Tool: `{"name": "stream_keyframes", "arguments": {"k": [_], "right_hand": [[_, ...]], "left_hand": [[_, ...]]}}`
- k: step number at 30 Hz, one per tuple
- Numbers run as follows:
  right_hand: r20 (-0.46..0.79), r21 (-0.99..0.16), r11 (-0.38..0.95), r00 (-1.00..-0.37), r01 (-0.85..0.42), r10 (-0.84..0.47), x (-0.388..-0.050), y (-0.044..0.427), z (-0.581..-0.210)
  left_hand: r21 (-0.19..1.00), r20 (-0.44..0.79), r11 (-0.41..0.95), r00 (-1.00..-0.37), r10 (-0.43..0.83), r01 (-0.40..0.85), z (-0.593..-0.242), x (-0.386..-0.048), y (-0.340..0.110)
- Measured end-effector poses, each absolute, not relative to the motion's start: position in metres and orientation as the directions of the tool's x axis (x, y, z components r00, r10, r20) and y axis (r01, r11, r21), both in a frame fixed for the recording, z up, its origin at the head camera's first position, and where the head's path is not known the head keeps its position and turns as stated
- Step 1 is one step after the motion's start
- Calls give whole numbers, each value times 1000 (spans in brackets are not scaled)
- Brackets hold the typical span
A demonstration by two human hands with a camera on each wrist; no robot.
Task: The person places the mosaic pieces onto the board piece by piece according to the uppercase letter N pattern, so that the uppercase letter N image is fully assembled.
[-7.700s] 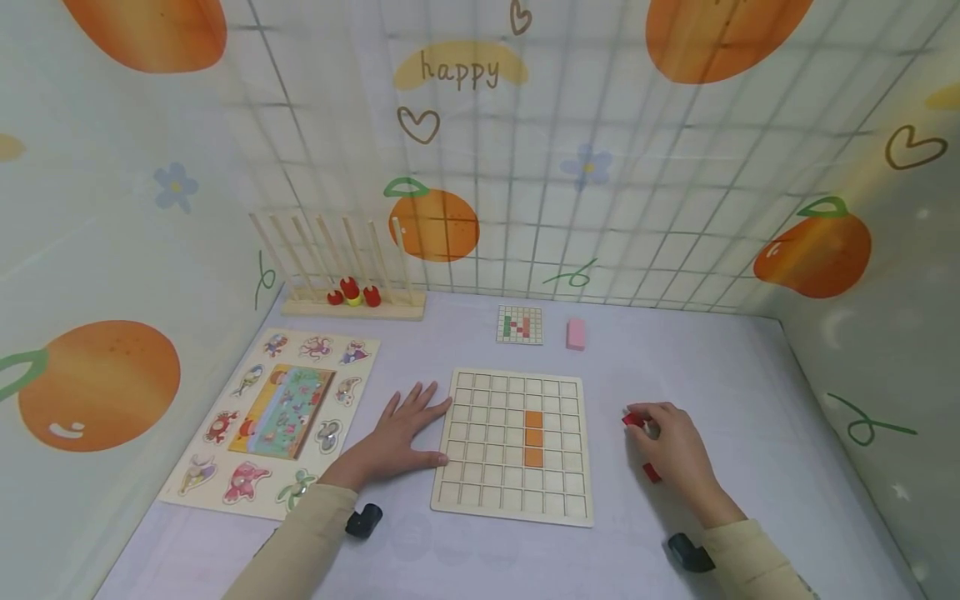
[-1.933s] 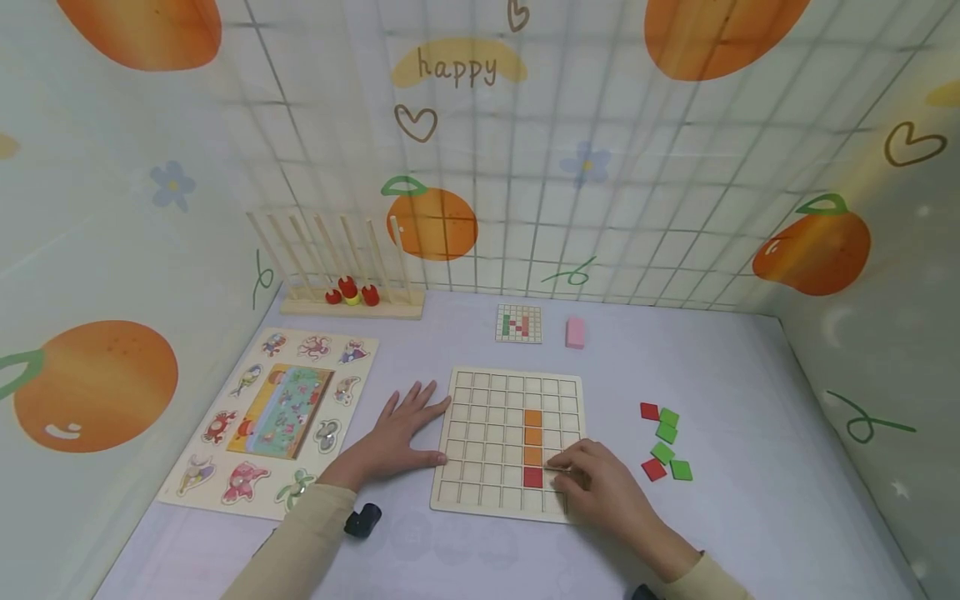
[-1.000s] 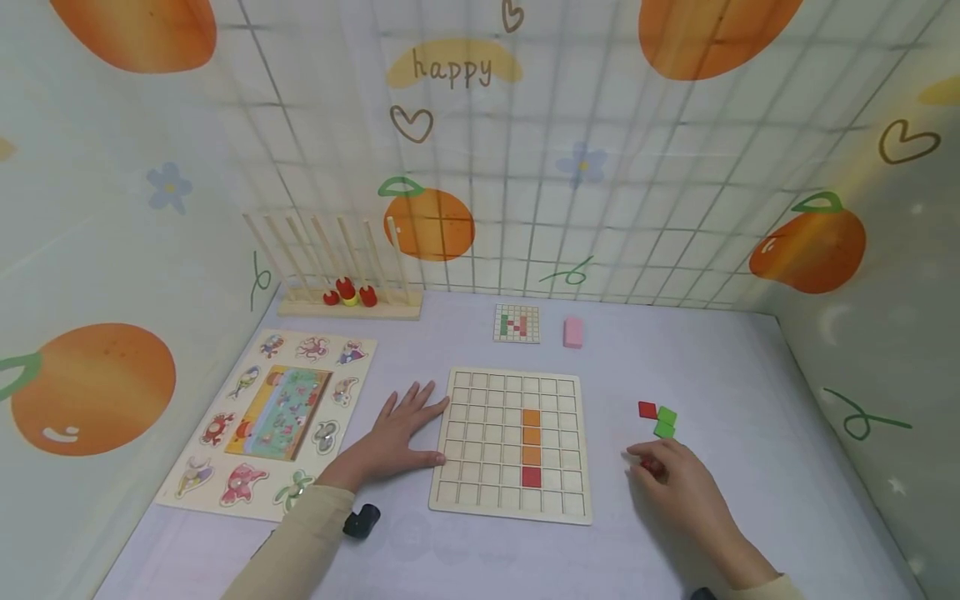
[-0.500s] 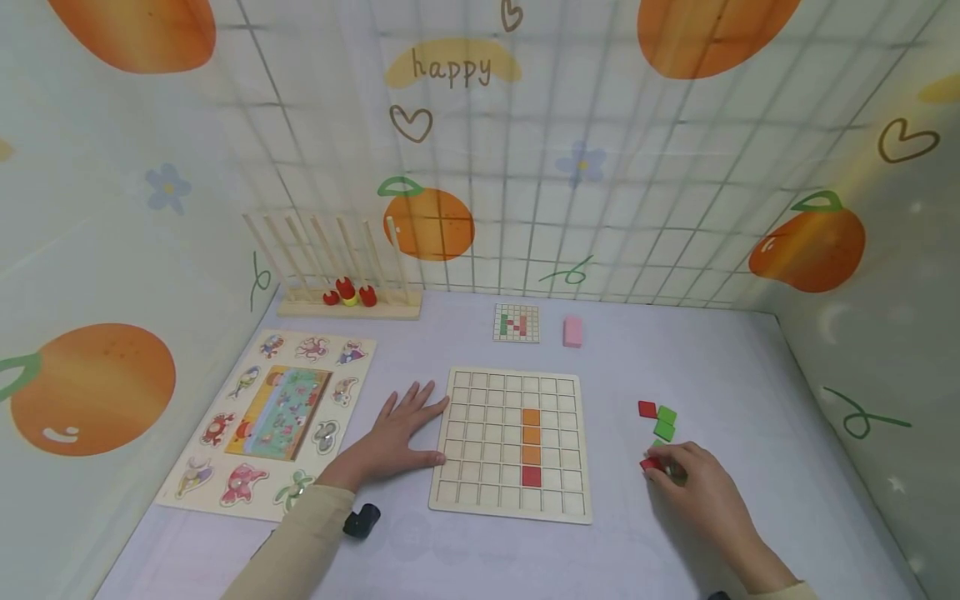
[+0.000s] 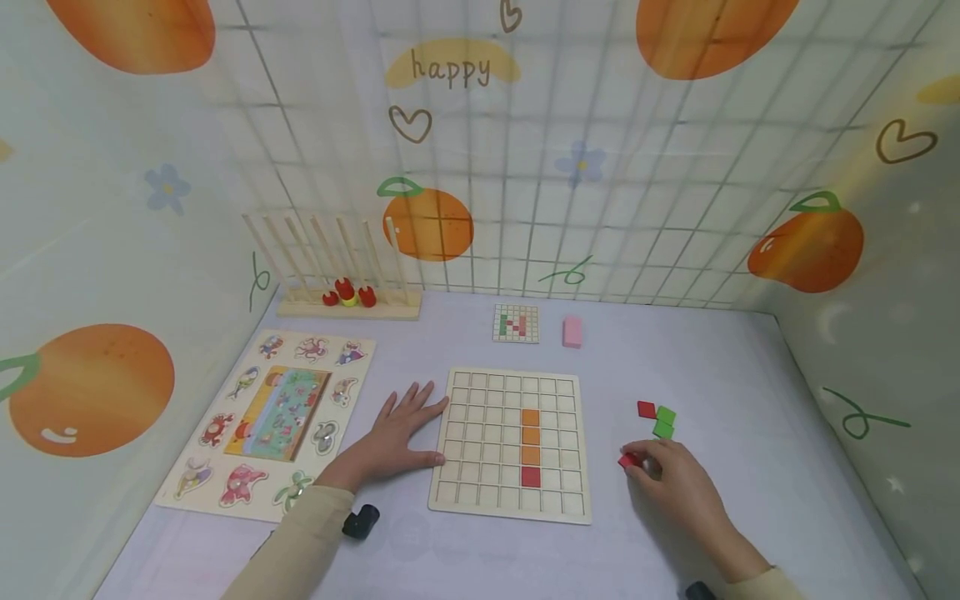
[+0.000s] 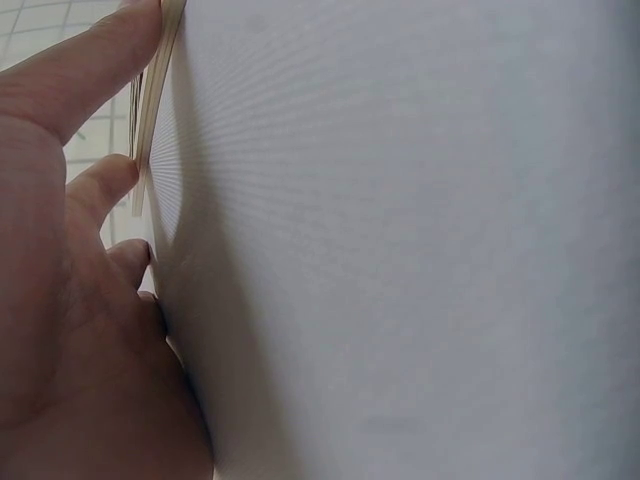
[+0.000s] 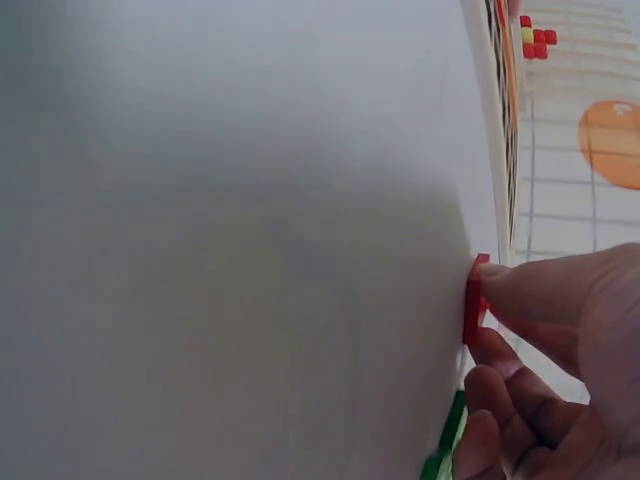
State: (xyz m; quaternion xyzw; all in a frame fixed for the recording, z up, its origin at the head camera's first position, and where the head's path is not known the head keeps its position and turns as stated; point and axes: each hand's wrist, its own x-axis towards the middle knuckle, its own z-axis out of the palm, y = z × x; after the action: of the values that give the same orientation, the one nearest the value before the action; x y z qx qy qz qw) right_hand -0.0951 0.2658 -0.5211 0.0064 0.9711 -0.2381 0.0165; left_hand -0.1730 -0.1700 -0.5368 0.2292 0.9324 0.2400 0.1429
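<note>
Between thumb and fingers my right hand (image 5: 686, 492) pinches a red square tile (image 5: 627, 460), right of the wooden grid board (image 5: 480, 508). The right wrist view shows the red tile (image 7: 474, 300) at the thumb tip, with a green tile (image 7: 448, 436) close by. One column of the board holds orange tiles (image 5: 531, 436) above a red tile (image 5: 531, 477). My left hand (image 5: 393, 437) lies spread, its thumb and index finger touching the board's left edge. Behind the right hand lie a red tile (image 5: 647, 409) and green tiles (image 5: 663, 429); the hand may hide others.
A small pattern card (image 5: 516, 323) and a pink block (image 5: 572, 332) lie behind the board. At the back left stands a pegged wooden rack (image 5: 348, 310) with red and yellow beads. An animal puzzle board (image 5: 277, 417) lies at the left.
Since the earliest frame a red tile has appeared on the board below the orange ones. Over the last half second the right hand has shifted left with a red tile. The left hand stays in place.
</note>
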Motion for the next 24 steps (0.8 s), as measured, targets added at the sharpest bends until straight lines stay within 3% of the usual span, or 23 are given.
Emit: {"name": "stream_keyframes", "arguments": {"k": [10, 24], "right_hand": [[-3, -500, 865, -999, -41, -49, -106, 247, -522], [-57, -480, 876, -998, 38, 12, -110, 241, -522]], "left_hand": [[515, -155, 778, -853, 498, 361, -536, -174, -170], [522, -153, 774, -853, 499, 359, -534, -172, -169]]}}
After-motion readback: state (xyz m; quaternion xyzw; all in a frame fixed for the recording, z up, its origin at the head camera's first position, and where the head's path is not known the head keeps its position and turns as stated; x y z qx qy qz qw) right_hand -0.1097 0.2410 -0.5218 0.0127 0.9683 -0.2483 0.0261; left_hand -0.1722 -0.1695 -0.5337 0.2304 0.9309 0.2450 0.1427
